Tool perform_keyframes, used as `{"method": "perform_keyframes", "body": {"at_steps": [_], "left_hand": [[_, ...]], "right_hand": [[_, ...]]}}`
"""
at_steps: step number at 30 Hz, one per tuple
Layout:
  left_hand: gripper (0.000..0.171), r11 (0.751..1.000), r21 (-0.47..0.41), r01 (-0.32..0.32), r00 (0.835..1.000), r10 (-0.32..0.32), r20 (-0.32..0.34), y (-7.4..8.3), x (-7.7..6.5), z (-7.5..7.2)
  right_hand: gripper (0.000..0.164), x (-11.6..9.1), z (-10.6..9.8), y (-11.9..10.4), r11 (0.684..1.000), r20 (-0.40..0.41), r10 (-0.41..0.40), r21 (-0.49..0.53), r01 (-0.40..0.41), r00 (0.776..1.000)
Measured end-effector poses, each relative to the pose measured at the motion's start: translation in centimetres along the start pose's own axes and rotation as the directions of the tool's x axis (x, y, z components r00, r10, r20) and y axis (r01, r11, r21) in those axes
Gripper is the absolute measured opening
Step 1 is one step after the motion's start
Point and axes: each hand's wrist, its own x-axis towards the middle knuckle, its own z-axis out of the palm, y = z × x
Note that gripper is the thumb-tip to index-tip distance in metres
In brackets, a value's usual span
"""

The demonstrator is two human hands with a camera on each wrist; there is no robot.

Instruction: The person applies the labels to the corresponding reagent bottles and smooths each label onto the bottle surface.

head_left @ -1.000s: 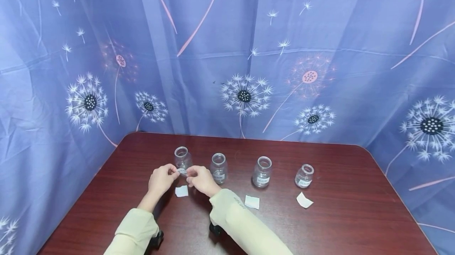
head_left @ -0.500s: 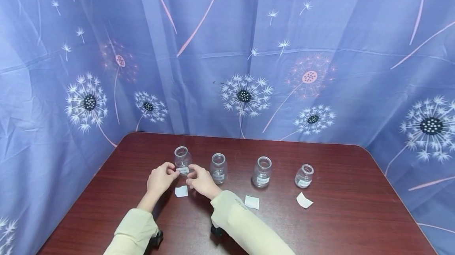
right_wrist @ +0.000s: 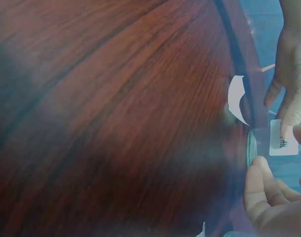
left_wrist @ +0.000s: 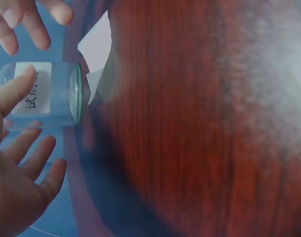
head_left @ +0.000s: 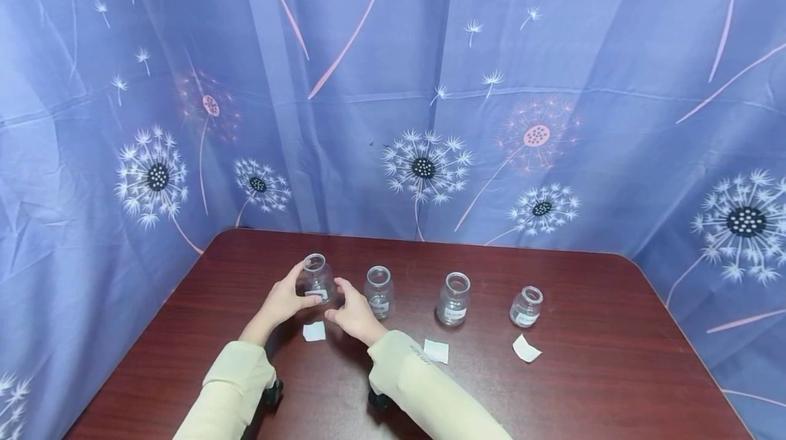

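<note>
My left hand (head_left: 284, 301) holds the leftmost clear glass jar (head_left: 321, 277), which stands upright in the head view. Its thumb presses on a white label (left_wrist: 42, 94) with printed characters on the jar's front, and the fingers reach round the side and back. Fingers of my right hand (head_left: 356, 315) are spread and loosely bent beside the jar's right side. A gap shows between those fingertips (left_wrist: 64, 15) and the glass in the left wrist view. On the table just in front of this jar lies a small white paper piece (head_left: 314, 331).
To the right stand a second jar (head_left: 378, 284), a third jar (head_left: 456, 293) and a smaller jar (head_left: 527, 301), each with a white label. Paper pieces lie before the third jar (head_left: 437, 351) and the smaller one (head_left: 526, 348). A blue dandelion curtain (head_left: 368, 187) hangs behind the dark red table (head_left: 583, 385).
Both hands first hold the label at the jar's front. The right fingers come off it and move slightly right, while the left fingers slide round the jar with the thumb on the label.
</note>
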Motion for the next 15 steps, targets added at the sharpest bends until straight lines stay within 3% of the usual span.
{"method": "perform_keyframes", "body": {"at_steps": [6, 15], "left_hand": [[0.073, 0.998, -0.053, 0.016, 0.999, -0.014, 0.030, -0.82, 0.36, -0.14], [0.069, 0.999, -0.033, -0.007, 0.999, 0.009, 0.044, -0.46, 0.03, -0.72]], "right_hand": [[0.075, 0.07, 0.06, 0.28, 0.998, 0.068, 0.039, 0.049, -0.043, 0.997], [0.083, -0.04, 0.03, 0.46, 0.994, 0.140, 0.048, 0.092, -0.061, 0.989]]}}
